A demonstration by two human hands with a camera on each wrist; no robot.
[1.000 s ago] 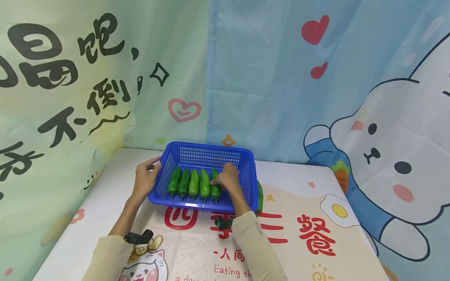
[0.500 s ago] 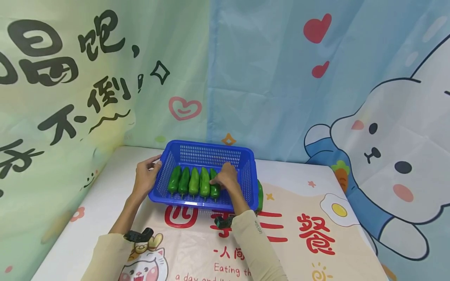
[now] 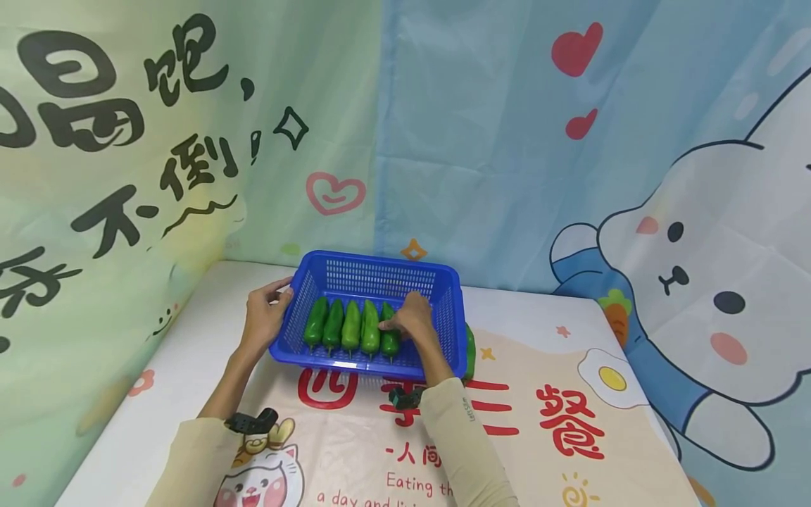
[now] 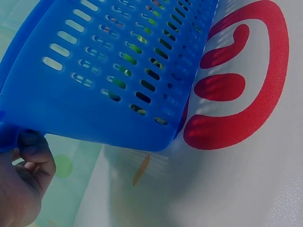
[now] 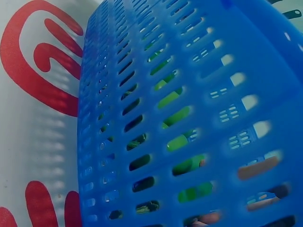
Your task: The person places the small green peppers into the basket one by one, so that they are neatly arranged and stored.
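Observation:
A blue plastic basket (image 3: 374, 367) with slotted walls stands on the table. Inside it, several green peppers (image 3: 350, 329) lie side by side in a row, stems toward the person. My left hand (image 3: 262, 320) holds the basket's left end by the rim; in the left wrist view the fingers (image 4: 45, 163) curl at that rim. My right hand (image 3: 415, 317) reaches into the basket and grips the rightmost pepper (image 3: 390, 345), thumb on its left side. The hand hides part of that pepper. Through the basket wall (image 5: 156, 175), the right wrist view gives only glimpses of green and fingers.
Another green pepper (image 3: 470, 352) lies outside the basket against its right end, partly hidden by it. A printed cloth (image 3: 538, 394) with red characters covers the table. A printed curtain (image 3: 494, 176) hangs close behind the basket.
Both hands keep their places on the basket and the rightmost pepper. The head view has shifted slightly; the row of peppers looks the same.

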